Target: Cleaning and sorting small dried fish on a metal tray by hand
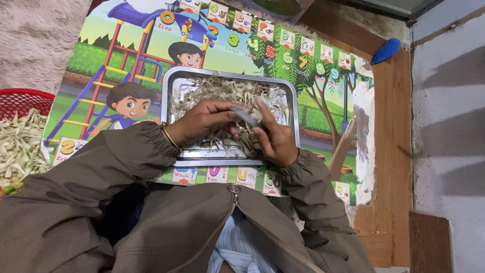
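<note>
Small grey sliver point(244, 115): pinched between left hand point(202, 123) and right hand point(273, 137), fingertips of both closed on it. Long axis slants from upper left to lower right. Held just above steel tray point(172, 86) of pale dried scraps point(222, 88).

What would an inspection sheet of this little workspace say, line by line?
Surface: a colourful children's picture mat on a wooden floor.
Job's things: a rectangular metal tray of pale dried plant scraps; a small greyish piece held over it.
Clutter: a red basket beside a heap of pale green scraps; a blue object at the far edge.
Hands: left hand and right hand both pinch the greyish piece.
Cables: nothing seen.
Surroundings: a fluffy rug far left, a grey wall on the right.
</note>
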